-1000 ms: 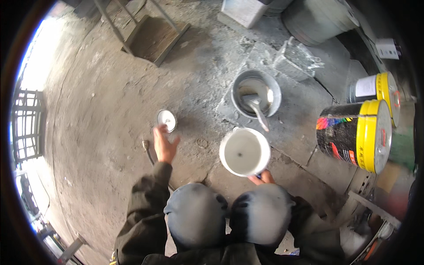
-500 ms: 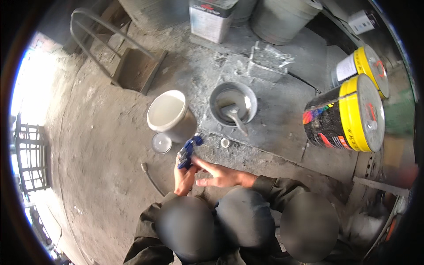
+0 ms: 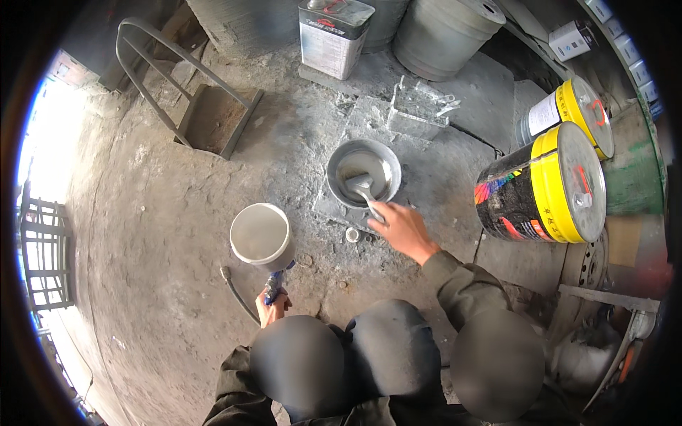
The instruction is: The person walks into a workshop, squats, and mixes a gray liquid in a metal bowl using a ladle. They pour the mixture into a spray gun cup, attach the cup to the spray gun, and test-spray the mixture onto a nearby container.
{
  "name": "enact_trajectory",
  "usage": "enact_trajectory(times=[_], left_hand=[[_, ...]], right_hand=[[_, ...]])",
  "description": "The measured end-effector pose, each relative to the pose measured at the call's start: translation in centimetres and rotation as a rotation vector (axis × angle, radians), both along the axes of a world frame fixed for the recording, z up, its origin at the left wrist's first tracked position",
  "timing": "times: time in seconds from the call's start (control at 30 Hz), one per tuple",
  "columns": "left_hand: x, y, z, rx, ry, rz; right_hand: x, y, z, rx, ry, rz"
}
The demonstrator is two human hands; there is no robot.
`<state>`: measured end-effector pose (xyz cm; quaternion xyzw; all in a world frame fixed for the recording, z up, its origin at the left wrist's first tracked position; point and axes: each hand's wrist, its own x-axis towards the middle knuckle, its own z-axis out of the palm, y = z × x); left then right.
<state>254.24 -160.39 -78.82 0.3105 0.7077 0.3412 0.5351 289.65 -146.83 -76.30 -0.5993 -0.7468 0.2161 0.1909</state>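
My left hand [image 3: 272, 312] is closed around the handle of a blue and silver spray gun [image 3: 273, 284]. A white, open-topped paint cup [image 3: 261, 234] sits on top of the gun and leans slightly; no paint can be made out inside it. Ahead and to the right, a round grey pot [image 3: 333, 174] stands on the floor with a grey layer in it. A flat brush [image 3: 361, 185] rests in the pot, its handle slanting over the near rim. My right hand [image 3: 406, 231] has its fingers around the end of that handle.
An air hose [image 3: 241, 302] lies near my left hand. A small white cap [image 3: 352, 235] sits before the pot. Behind are a crusted tray [image 3: 415, 126], a square tin [image 3: 332, 46] and a drum [image 3: 444, 39]. Yellow-black pails [image 3: 543, 188] stand right, a metal dustpan [image 3: 217, 121] far left.
My right hand has left the spray gun and reached forward right to the brush handle. My left hand has drawn the gun and cup nearer and left; the cup now covers where a round lid lay.
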Motion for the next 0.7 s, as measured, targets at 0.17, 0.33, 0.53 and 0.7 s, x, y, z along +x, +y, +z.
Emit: enact_trajectory(times=[0.17,0.33,0.53,0.7], left_hand=[[-2.8,-0.8,1.8,-0.118,0.123,0.004],[-5.2,-1.2,0.2,-0.024,0.168,-0.109],[-6.3,-0.7,0.7,-0.045,0.184,-0.174],[-5.9,3.0,1.5,-0.022,0.393,-0.342]], right_hand=[[0.8,4.5,0.7,0.234,0.340,-0.395],[1.0,6.3,-0.9,0.091,0.343,-0.459],[1.0,5.9,-0.2,0.031,0.156,-0.361],[-0.8,6.6,0.9,0.027,0.144,-0.372]])
